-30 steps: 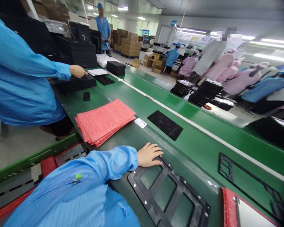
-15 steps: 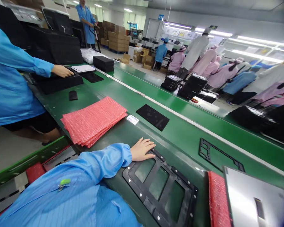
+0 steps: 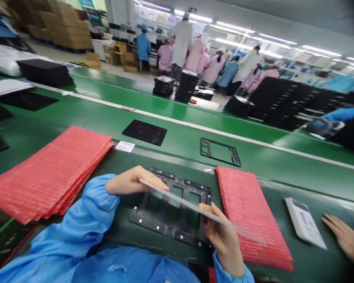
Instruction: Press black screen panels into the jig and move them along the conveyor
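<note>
A thin, silver-grey flat panel [image 3: 181, 202] is tilted nearly edge-on in front of me, its right end blurred by motion. My left hand [image 3: 134, 181] is closed on its left end, and my right hand [image 3: 222, 237] grips it right of the middle, thumb and fingers on either side. Below the panel, a black frame-like fixture [image 3: 147, 221] with window openings and pale round dots lies on the dark green mat; the panel and right hand partly cover it. Just right of my right hand lies a stack of red bubble-wrap bags [image 3: 250, 208].
Another red bubble-wrap stack [image 3: 61, 165] lies left. Farther back are a black plate [image 3: 144, 132], a white label [image 3: 125, 146] and a thin black frame [image 3: 205, 150] on the green belt [image 3: 283, 137]. Another person's hand [image 3: 345, 237] rests near a white device [image 3: 305, 224] at right.
My left hand has left the fixture and now holds the panel. The silver panel seen on the right bags is gone from there. My right hand has come into view, and the view has turned right.
</note>
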Motion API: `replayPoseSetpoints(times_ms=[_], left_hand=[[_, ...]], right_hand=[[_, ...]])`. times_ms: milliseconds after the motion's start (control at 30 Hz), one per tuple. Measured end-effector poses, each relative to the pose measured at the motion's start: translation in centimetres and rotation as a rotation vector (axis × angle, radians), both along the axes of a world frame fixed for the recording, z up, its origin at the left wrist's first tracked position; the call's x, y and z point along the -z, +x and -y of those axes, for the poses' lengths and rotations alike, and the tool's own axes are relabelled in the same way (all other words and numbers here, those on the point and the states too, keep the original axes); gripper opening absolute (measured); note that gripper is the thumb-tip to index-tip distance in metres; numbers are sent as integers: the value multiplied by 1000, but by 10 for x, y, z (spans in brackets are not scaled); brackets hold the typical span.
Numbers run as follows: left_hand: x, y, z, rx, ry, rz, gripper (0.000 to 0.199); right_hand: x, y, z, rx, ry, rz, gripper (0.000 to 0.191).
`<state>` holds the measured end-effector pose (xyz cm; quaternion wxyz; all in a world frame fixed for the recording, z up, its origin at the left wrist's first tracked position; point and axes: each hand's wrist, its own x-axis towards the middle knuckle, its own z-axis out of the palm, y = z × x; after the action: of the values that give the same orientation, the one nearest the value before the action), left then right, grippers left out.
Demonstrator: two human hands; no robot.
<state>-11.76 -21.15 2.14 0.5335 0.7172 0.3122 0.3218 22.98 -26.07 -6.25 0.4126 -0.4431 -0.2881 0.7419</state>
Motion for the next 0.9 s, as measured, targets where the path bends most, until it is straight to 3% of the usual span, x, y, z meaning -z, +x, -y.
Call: replayPoseSetpoints(times_ms=[100, 167, 333, 467, 633, 700, 800, 900], left_hand=[[12, 6, -5, -432, -206, 63, 42], [18, 13, -9, -559, -334, 119, 43], [23, 26, -16, -518, -510, 113, 48], [22, 28, -24, -482, -581, 46, 50], [18, 28, -60, -316, -765, 231, 74], [19, 36, -88, -295, -704, 162, 77], [29, 61, -140, -368, -345, -143, 58], [45, 97, -190, -451, -140, -270, 46]], right_hand=[[-5, -11, -5, -215, -8, -81, 81], [-9, -15, -10, -227, 82, -114, 83], [-12, -29, -25, 213, 145, -215, 49], [-10, -38, -31, 264, 137, -229, 48], [-4, -42, -29, 326, 137, -284, 48], [-2, -42, -28, 341, 121, -327, 46], [2, -43, -27, 334, 97, -355, 44], [6, -43, -28, 325, 102, -386, 45]])
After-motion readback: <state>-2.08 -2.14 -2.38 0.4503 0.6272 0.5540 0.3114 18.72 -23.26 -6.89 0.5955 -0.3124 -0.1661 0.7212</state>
